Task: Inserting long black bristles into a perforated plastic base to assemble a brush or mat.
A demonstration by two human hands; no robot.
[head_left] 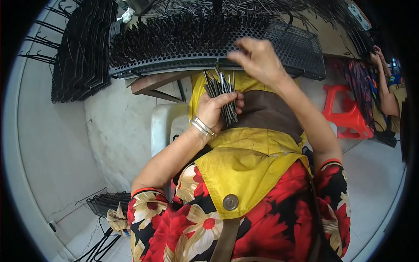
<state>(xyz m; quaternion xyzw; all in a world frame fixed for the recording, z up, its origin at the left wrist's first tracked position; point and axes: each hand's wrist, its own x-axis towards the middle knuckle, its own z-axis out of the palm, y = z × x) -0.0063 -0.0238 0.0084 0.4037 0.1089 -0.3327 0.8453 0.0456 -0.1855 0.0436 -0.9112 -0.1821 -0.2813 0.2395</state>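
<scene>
My left hand (212, 109) is closed around a bundle of thin metal rods (223, 87), held over my lap. The rods stand nearly upright; most are dark, and a few have shiny upper ends. Two silver bangles sit on the left wrist. My right hand (260, 61) is raised over the front edge of a black perforated metal rack (290, 46). Its thumb and forefinger are bent and apart, with nothing visible between them. Many dark rods (183, 37) stand upright in the rack's holes, densest on its left and middle. The holes at the right show bare.
A brown bench frame (150, 83) supports the rack. Stacked black racks (85, 52) hang at the left wall. Loose rods (279, 8) lie behind. At the right are a red plastic stool (345, 113) and another person's arm (386, 94). My yellow apron (244, 170) covers my lap.
</scene>
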